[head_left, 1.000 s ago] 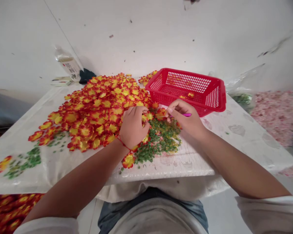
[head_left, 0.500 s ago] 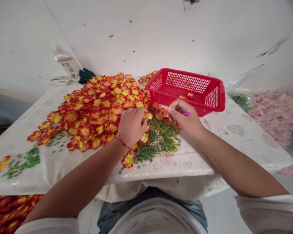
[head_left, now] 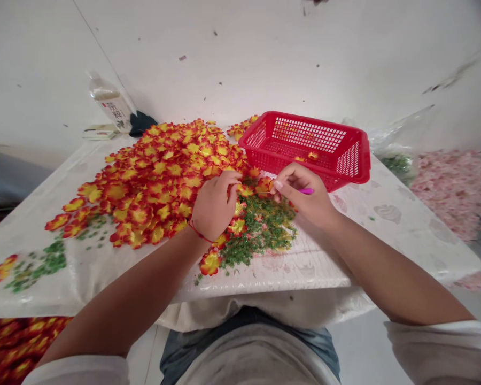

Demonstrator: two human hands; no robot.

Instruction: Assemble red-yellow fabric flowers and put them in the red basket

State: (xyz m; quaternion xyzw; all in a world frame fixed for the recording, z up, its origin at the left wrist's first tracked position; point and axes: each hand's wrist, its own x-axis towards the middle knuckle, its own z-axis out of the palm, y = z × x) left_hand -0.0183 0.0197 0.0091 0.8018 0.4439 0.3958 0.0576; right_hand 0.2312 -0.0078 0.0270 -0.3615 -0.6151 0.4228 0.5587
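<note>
The flowers [head_left: 156,182] by my fingers look like thin cloth, with a slight satin sheen on their red and yellow petals. The green sprigs [head_left: 260,232] beside them look rough and matt, though I can't tell what they're made of. The pick [head_left: 305,191] has a smooth, shiny pink plastic handle. The basket [head_left: 304,114] is glossy red plastic with a moulded mesh. A smooth, faintly shiny plastic sheet [head_left: 388,235] covers the tabletop. The bottle [head_left: 110,109] is clear, smooth plastic. The wall [head_left: 264,59] is matt white and scuffed, and my sleeve [head_left: 436,347] is soft white cloth.
</note>
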